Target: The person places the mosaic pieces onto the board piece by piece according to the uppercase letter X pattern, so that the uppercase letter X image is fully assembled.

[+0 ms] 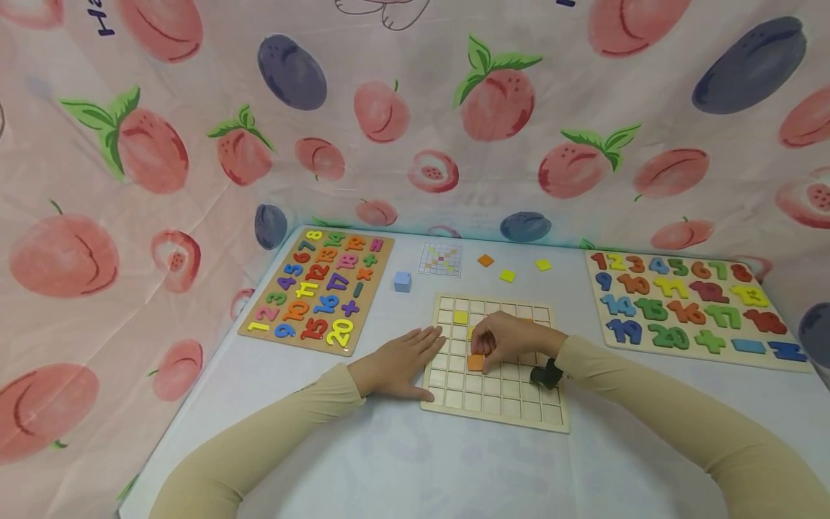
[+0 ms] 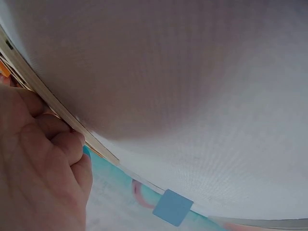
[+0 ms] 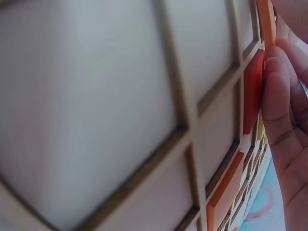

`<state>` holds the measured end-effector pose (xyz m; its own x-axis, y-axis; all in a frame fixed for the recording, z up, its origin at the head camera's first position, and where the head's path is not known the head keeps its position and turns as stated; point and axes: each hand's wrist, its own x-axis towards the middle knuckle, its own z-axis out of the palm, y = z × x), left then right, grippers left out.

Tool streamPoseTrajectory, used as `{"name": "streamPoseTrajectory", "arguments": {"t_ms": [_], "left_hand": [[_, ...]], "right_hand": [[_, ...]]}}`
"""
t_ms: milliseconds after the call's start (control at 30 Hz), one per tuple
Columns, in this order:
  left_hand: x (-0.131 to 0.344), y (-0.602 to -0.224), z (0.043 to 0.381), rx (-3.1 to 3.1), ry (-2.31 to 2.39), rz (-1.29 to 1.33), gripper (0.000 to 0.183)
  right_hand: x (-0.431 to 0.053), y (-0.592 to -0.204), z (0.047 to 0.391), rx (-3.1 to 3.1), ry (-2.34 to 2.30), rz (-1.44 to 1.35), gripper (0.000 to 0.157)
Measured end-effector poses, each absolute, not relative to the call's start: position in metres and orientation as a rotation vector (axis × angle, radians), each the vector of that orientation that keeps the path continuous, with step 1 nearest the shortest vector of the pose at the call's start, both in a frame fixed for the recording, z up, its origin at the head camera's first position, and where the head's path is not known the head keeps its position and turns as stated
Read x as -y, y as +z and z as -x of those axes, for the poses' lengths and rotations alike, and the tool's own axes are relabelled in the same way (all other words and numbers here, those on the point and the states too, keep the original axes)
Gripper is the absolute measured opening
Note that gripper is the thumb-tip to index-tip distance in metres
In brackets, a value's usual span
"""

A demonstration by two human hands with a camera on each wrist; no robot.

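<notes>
A wooden grid board [image 1: 454,400] lies on the table with a few coloured square tiles in its cells. My right hand [image 1: 512,337] is over its middle and pinches an orange tile [image 1: 475,362] at a cell. In the right wrist view, thumb and fingertips meet at that orange tile [image 3: 266,21], with a red tile [image 3: 253,94] and another orange tile [image 3: 226,192] set in cells nearby. A yellow tile [image 1: 460,317] sits in an upper left cell. My left hand [image 1: 400,364] rests at the board's left edge, fingers extended onto the rim.
Behind the board lie a printed pattern card [image 1: 440,259], a blue cube [image 1: 402,282], a loose orange tile [image 1: 485,260] and two yellow tiles [image 1: 507,276]. Number puzzle boards flank it, one left [image 1: 337,352] and one right [image 1: 707,353]. A fruit-print cloth hangs behind.
</notes>
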<state>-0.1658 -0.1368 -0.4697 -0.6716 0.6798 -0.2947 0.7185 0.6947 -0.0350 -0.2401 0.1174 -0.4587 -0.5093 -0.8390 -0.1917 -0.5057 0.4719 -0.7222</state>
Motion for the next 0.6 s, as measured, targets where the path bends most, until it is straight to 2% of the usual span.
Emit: {"name": "streamPoseTrajectory", "arguments": {"t_ms": [333, 600], "left_hand": [[0.1364, -0.4697, 0.1657, -2.644, -0.214, -1.116, 0.1], [0.1365, -0.47, 0.1658, -2.645, -0.221, -1.113, 0.1]], "right_hand": [[-0.1156, -0.4579, 0.2408, -2.171, -0.788, 1.146, 0.012], [-0.1154, -0.4575, 0.2404, -2.148, -0.805, 1.155, 0.011]]}}
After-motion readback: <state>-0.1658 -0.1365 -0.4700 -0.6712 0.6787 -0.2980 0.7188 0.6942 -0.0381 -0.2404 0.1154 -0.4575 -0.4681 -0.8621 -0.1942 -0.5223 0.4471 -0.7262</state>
